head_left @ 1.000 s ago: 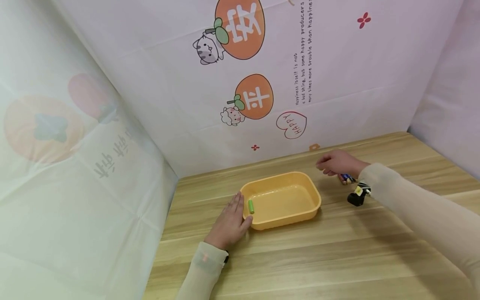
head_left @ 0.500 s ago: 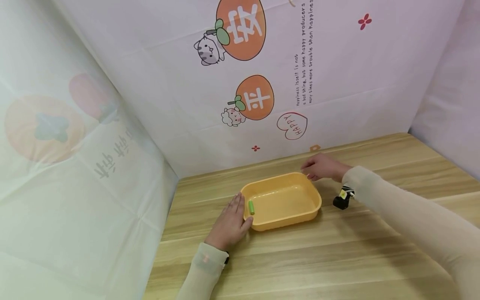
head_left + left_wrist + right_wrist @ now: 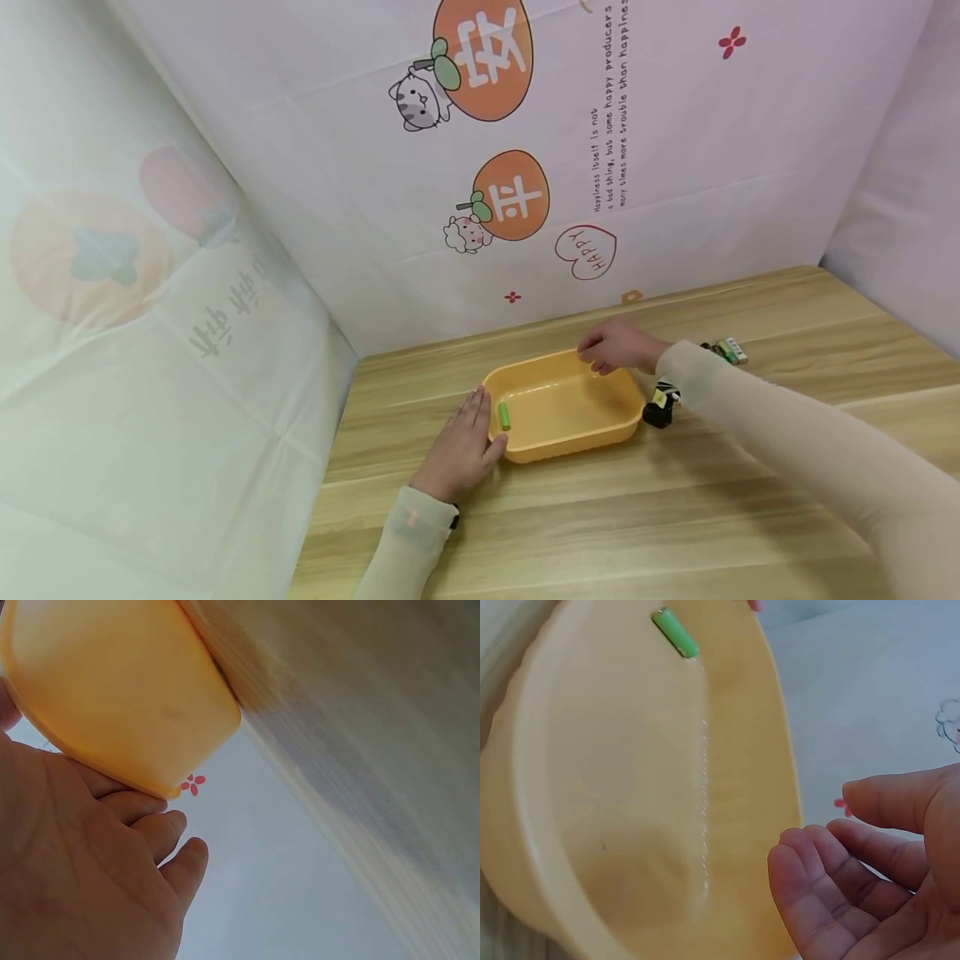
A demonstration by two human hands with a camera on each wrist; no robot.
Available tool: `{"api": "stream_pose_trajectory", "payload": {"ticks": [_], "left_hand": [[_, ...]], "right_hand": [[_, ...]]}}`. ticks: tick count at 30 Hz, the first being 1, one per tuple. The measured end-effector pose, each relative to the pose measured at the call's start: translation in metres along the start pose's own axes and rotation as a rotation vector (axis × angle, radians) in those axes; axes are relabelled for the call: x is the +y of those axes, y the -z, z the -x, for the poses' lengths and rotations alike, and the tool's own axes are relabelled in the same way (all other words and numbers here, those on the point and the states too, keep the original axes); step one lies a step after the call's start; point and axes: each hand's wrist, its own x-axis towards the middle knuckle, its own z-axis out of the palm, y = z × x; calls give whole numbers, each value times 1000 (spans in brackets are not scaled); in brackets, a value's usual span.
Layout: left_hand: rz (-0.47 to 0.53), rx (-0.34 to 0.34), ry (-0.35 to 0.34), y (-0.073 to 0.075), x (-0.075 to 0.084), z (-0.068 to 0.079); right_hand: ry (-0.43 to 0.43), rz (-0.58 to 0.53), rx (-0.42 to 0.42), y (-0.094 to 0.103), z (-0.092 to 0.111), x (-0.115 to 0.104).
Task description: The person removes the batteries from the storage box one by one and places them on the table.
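A yellow-orange plastic tray [image 3: 570, 446] stands on the wooden table. One green battery [image 3: 504, 416] lies in it near the left wall, and the right wrist view shows the same green battery [image 3: 675, 633]. My left hand [image 3: 459, 446] rests against the tray's left rim with its fingers extended; from below, the left wrist view shows the fingers touching the tray [image 3: 127, 690]. My right hand [image 3: 618, 344] hovers over the far right rim. In the right wrist view, its thumb and loosely bent fingers [image 3: 802, 900] stand apart with nothing seen between them.
Several batteries [image 3: 731, 350] lie on the table [image 3: 637, 533] right of the tray, partly hidden by the right sleeve. A white printed cloth [image 3: 360, 233] rises behind the table, with more white cloth at both sides.
My right hand has moved left from beside the batteries to above the tray's far right rim, leaving part of the batteries visible. My left hand and the battery in the tray stay put.
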Motion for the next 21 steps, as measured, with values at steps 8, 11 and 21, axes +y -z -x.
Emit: {"api": "stream_pose_trajectory", "payload": {"ticks": [8,11,21], "left_hand": [[3,-5,0,-1,0,1],[3,-8,1,-1,0,0],[8,-5,2,-3,-1,-1]], "right_hand": [[10,-24,-17,-23,-9,-4],[12,-31,-24,-31,-13,-5],[0,-33,-65,-56,-22,-4]]}}
